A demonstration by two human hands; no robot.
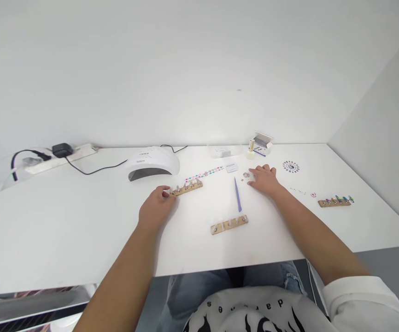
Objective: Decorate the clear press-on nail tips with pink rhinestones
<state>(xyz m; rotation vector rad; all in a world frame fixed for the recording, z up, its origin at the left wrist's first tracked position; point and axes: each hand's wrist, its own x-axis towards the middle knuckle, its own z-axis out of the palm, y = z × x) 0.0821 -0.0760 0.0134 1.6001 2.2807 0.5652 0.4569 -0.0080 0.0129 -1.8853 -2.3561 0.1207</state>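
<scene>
My left hand (157, 205) is closed at the left end of a wooden nail stand (188, 188) with nail tips on it, thumb and fingertips at its edge. My right hand (263, 179) rests on the table with its fingers apart, beside a small round decoration (246, 175). Between the hands lies a purple tweezer-like tool (237, 195). Nearer the front edge is a second wooden stand (229, 224) with clear tips. Strips of coloured gems (204, 174) lie just behind the first stand, next to a small white packet (231, 168).
A white nail lamp (154, 162) stands at the back left, near a power strip (63, 157) and cable. Behind my right hand are a small bottle (250, 150), an opened box (262, 143) and a clear tray (224, 151). A third stand (334, 202) and a gem ring (291, 166) lie right.
</scene>
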